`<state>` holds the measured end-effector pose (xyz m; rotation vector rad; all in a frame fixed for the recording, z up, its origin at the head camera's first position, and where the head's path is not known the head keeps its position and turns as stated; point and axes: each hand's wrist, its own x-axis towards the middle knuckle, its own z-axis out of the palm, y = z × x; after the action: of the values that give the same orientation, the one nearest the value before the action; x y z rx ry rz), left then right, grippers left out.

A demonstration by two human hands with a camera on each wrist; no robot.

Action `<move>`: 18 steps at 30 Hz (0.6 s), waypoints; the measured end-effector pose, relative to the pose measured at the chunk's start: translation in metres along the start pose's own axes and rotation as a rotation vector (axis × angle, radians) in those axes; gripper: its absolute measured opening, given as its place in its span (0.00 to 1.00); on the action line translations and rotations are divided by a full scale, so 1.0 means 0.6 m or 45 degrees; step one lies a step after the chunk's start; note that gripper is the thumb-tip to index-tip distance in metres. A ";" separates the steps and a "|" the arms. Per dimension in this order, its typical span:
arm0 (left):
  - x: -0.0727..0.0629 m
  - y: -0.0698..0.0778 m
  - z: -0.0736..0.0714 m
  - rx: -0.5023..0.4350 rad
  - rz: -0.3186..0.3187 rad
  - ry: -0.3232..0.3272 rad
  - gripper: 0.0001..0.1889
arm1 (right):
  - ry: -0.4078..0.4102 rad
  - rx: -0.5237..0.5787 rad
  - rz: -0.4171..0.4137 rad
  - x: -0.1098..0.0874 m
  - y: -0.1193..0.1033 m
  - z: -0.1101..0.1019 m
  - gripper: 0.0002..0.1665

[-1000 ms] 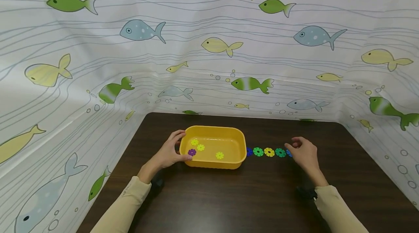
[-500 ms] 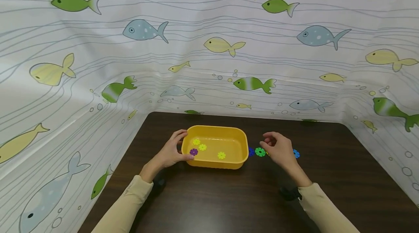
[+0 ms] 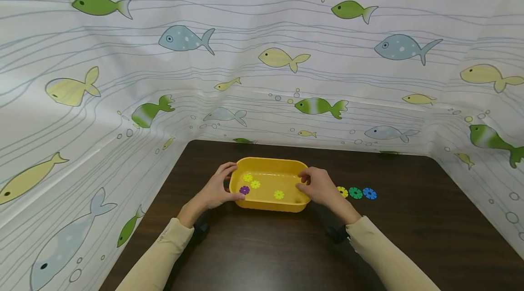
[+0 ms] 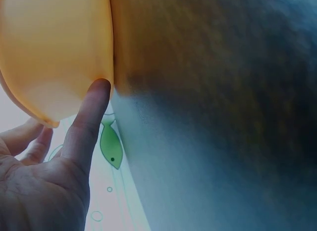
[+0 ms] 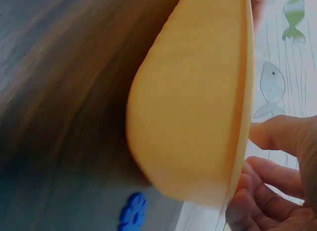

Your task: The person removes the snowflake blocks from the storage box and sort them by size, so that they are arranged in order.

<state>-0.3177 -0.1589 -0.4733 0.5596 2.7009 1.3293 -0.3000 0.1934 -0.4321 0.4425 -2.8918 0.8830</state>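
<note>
Seeing right hand (image 3: 321, 186) over right end of yellow tub (image 3: 272, 165) now, versus over right end of the disc row a second ago and mid-row half a second ago. Now showing clear of that hand: green disc (image 3: 355, 193) and blue disc (image 3: 370, 193), plus yellow disc (image 3: 343, 192) just beside the wrist. Blocking the row's left part in head view; picking up dark blue disc (image 5: 132, 212) in right wrist view, on the table (image 3: 266, 250) near the tub's right end.

Same tub position mid-table, same load: purple disc (image 3: 244, 190) at near left, pair of yellow discs (image 3: 255, 184) at left, single yellow one right of middle.

Pose: reaching in from near right with right forearm, thumb and fingertips pointing left across the rim. Half open, fingers bent, thumb and index apart. Can't tell about rim contact or anything under the curled fingers.

Still gripping tub's left end with left hand (image 3: 217, 191): thumb at near side, fingers spread round the end toward far side, forearm angled in from near left.
</note>
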 end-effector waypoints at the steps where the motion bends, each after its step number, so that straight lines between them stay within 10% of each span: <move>1: 0.000 0.000 0.000 0.002 -0.001 -0.001 0.49 | -0.021 -0.018 -0.005 0.003 -0.005 0.002 0.18; 18: -0.004 0.003 0.000 -0.009 -0.003 0.000 0.49 | -0.303 -0.184 -0.083 0.049 -0.040 0.055 0.16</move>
<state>-0.3151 -0.1586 -0.4721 0.5561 2.6950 1.3373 -0.3210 0.1487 -0.4422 0.6650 -3.1060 0.6456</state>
